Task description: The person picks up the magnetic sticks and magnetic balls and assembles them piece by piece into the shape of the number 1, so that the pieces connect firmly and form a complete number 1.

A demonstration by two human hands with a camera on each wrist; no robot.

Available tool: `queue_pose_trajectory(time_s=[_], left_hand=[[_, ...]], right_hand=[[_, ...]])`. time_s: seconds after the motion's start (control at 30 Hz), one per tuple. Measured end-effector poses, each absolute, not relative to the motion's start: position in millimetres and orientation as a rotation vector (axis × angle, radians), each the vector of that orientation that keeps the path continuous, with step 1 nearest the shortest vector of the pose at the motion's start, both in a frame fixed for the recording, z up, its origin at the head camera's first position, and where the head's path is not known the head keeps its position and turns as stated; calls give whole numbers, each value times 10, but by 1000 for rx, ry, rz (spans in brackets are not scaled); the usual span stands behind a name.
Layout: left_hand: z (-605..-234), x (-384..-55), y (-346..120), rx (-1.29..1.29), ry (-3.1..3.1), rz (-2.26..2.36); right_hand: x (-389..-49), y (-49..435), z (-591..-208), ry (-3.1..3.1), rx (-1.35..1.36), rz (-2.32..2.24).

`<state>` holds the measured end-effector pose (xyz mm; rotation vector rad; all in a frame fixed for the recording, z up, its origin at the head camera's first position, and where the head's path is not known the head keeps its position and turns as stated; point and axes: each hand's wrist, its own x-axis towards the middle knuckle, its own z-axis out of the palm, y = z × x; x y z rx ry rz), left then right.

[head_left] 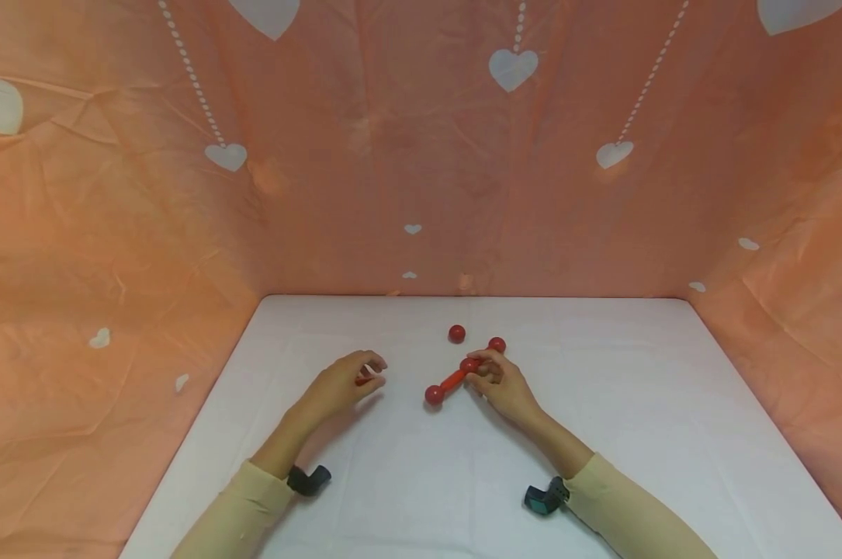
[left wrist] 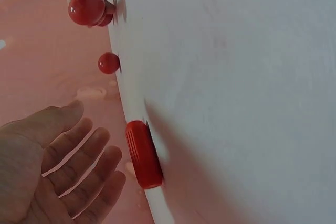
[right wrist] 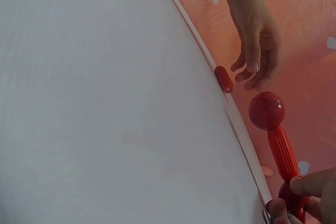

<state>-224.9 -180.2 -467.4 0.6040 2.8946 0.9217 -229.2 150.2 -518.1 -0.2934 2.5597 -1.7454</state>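
Our left hand (head_left: 342,382) hovers with relaxed, empty fingers; our right hand (head_left: 506,390) pinches the red toy's middle ball (head_left: 468,366).
Just beneath the left fingers, a loose rod (left wrist: 144,156) lies on the table (head_left: 637,373); a spare ball (head_left: 457,334) sits beyond the toy (head_left: 452,380). We'd do best to keep the right pinch steady and take that rod mid-length, leaving both ends free.

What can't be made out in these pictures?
Head view: most of the loose red rod, hidden by the left hand.
Left wrist view: much of the joined red piece, behind its nearest ball.
Right wrist view: the middle ball, partly covered by the right hand; the piece's other end, cut off by the bottom edge.
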Motion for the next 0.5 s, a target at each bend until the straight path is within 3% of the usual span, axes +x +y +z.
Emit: queue_pose_trajectory(time_s=[0.5], left_hand=[[-4687,-2336,-1964,648,2933,781]], right_hand=[[-2292,1514,-5181,2552,-290,-1749]])
